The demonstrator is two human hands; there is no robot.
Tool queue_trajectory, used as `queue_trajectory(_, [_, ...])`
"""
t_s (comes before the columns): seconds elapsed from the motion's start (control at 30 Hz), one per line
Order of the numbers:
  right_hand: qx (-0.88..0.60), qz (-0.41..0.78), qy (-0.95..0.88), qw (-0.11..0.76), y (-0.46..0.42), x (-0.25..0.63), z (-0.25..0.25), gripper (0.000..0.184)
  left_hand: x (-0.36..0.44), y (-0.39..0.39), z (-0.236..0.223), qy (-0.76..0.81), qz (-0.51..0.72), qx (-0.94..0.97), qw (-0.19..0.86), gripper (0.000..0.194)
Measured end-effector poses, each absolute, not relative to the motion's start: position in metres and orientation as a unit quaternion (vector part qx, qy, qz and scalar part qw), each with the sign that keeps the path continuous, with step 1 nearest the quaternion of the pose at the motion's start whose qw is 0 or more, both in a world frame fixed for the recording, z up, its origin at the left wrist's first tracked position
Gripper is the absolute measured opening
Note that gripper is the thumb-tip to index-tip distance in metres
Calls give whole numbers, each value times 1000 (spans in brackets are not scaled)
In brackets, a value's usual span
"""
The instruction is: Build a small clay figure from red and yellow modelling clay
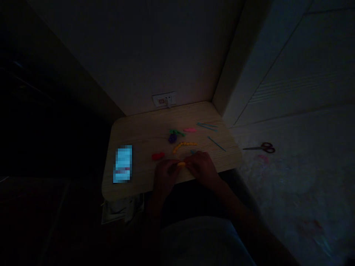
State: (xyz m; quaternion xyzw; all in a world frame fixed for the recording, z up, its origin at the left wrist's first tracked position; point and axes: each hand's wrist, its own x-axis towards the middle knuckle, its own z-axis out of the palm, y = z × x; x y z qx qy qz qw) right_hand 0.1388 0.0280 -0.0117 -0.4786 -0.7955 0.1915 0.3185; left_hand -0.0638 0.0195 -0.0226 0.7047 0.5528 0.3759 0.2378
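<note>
Near the front edge of a small wooden table (144, 129), a soft orange piece of modelling clay (181, 164) is pinched between the fingertips of both hands. My left hand (165, 175) closes on its left end and my right hand (203, 168) on its right end. A bluish tip (192, 152) shows by my right fingers; whether they touch it I cannot tell. Just beyond lies a curved, beaded orange clay strip (184, 144). A red clay lump (158, 156) is left of it. Farther back are a purple clay cluster (172, 138) with a green clay piece (176, 132) and a pink clay roll (189, 130).
Thin blue sticks (216, 143) lie at the table's right side. A lit phone (122, 164) rests on the left. Behind the table is a wall socket (164, 99) with a plug. Scissors (260, 148) lie on a pale surface to the right. The room is dark.
</note>
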Motion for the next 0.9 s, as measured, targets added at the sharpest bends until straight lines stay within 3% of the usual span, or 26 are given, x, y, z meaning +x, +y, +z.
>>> queue_trajectory(0.17, [-494, 177, -791, 314, 27, 144, -13, 14, -54, 20, -27, 554, 373, 714, 211, 11])
queue_trajectory(0.43, [-541, 129, -780, 288, 4, 135, -14, 58, -46, 15, -26, 567, 358, 726, 152, 11])
queue_trajectory(0.9, [-581, 97, -771, 243, -12, 126, -21, 63, -43, 14, -28, 558, 369, 733, 122, 8])
